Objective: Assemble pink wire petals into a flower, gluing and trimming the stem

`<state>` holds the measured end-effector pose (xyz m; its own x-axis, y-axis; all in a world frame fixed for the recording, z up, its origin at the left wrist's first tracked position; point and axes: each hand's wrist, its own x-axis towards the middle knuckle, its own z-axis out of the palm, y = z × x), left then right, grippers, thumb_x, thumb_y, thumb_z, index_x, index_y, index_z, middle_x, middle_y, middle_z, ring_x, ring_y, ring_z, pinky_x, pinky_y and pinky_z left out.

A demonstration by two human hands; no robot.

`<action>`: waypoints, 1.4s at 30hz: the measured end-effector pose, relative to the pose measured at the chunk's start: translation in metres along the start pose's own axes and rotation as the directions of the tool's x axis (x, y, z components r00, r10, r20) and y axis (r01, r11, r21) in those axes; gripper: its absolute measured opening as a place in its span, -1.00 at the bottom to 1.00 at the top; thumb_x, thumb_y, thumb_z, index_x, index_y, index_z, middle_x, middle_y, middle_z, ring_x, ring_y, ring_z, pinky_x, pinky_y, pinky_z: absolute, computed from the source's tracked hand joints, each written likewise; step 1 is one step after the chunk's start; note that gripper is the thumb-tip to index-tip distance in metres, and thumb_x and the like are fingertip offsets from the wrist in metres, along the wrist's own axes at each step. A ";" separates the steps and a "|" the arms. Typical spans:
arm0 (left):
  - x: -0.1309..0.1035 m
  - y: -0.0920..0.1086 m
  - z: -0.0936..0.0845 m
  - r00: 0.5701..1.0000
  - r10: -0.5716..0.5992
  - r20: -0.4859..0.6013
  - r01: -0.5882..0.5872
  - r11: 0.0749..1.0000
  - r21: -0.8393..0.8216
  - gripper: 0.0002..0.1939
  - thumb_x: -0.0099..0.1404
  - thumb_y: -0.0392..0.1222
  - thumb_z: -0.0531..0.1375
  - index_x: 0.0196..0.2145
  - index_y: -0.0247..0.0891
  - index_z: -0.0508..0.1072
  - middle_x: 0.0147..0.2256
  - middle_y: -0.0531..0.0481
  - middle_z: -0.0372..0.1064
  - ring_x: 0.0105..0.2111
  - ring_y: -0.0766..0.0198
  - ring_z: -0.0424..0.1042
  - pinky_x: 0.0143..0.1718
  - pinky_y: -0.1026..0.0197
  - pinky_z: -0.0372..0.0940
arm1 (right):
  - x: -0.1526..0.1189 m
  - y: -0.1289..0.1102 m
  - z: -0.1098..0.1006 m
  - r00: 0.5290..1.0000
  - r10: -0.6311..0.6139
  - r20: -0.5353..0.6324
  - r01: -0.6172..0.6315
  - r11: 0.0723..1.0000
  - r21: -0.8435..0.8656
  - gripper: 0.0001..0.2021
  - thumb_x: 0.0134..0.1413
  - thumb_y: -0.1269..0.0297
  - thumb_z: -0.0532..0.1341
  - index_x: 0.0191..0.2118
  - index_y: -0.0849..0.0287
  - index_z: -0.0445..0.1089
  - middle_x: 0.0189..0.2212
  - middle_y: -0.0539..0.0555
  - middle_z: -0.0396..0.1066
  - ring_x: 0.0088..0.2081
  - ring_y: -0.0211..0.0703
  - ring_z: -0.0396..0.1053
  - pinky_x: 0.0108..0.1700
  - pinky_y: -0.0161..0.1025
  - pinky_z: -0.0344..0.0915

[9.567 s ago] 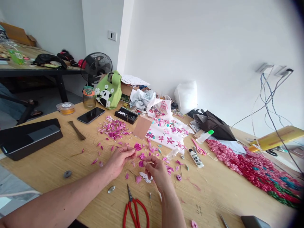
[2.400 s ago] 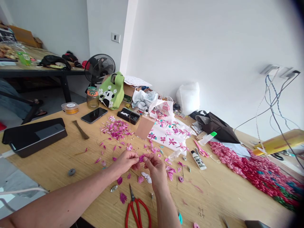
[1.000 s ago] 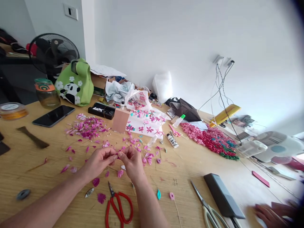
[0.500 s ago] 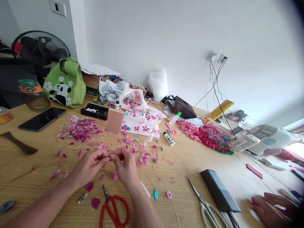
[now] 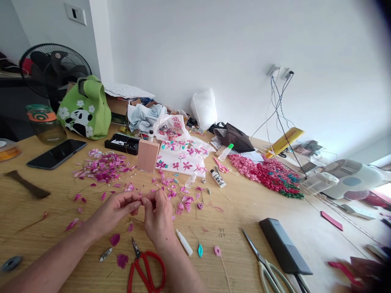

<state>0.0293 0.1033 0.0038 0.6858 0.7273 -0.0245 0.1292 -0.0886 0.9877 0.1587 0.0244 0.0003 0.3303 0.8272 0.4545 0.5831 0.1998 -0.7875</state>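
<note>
Currently, in the head view, which is the only one I receive, I see the left hand [image 5: 115, 208] and the right hand [image 5: 159, 219] meeting above the wooden table [image 5: 241, 207]. The thumb and fingers of both are pinching together a small magenta piece [image 5: 142, 200]; it is almost covered by the fingertips, so I cannot tell its shape. Just beside the right forearm lies a white tube [image 5: 184, 243], and near it a teal leaf [image 5: 200, 250]. Between the forearms, red-handled scissors [image 5: 144, 268] rest on the table, with a dark magenta petal [image 5: 122, 261] to their left. Beyond the hands I notice a heap of pink petals [image 5: 105, 166] and, to its right, a pinkish board [image 5: 148, 156] beside a flower-covered white sheet [image 5: 182, 158].
</note>
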 end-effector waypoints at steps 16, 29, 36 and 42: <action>0.000 0.011 -0.010 0.998 -0.070 0.007 0.070 0.997 0.035 -0.77 0.09 -0.07 0.23 -0.55 -0.29 0.42 -0.62 0.13 0.27 -0.55 0.33 0.24 -0.48 0.31 0.12 | 0.014 0.003 -0.014 0.986 0.113 0.120 -0.138 0.966 0.221 -0.86 0.10 0.32 0.15 -0.41 0.18 0.43 -0.47 0.02 0.40 -0.40 -0.22 0.31 -0.34 -0.30 0.21; 0.005 0.005 -0.007 0.994 -0.109 -0.033 0.110 0.993 0.037 -0.72 0.09 0.01 0.17 -0.58 -0.26 0.34 -0.61 0.09 0.30 -0.56 0.31 0.23 -0.47 0.28 0.09 | 0.020 0.071 -0.054 0.983 0.181 0.010 -0.143 0.808 -0.571 -0.63 -0.17 0.61 0.08 -0.47 0.08 0.59 -0.43 0.14 0.36 -0.28 -0.04 0.21 -0.19 -0.17 0.10; 0.003 -0.001 -0.006 0.994 -0.104 -0.013 0.104 0.995 0.003 -0.74 0.11 -0.01 0.16 -0.56 -0.24 0.33 -0.60 0.09 0.30 -0.54 0.28 0.25 -0.45 0.27 0.11 | 0.018 0.077 -0.065 0.974 0.228 -0.006 -0.170 0.710 -0.684 -0.68 -0.23 0.65 0.06 -0.61 0.16 0.49 -0.45 0.20 0.39 -0.28 0.01 0.22 -0.19 -0.15 0.08; 0.003 0.003 -0.004 0.993 -0.116 -0.020 0.116 0.993 0.008 -0.75 0.10 -0.01 0.16 -0.57 -0.23 0.33 -0.60 0.09 0.32 -0.53 0.26 0.29 -0.43 0.27 0.15 | 0.023 0.075 -0.072 0.968 0.244 -0.066 -0.222 0.698 -0.681 -0.66 -0.10 0.62 -0.01 -0.54 0.19 0.47 -0.43 0.22 0.36 -0.26 0.05 0.22 -0.15 -0.11 0.09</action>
<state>0.0285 0.1077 0.0069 0.6518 0.7462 -0.1355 0.2139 -0.0094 0.9768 0.2632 0.0207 -0.0182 0.5106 0.8146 0.2752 0.8389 -0.4018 -0.3671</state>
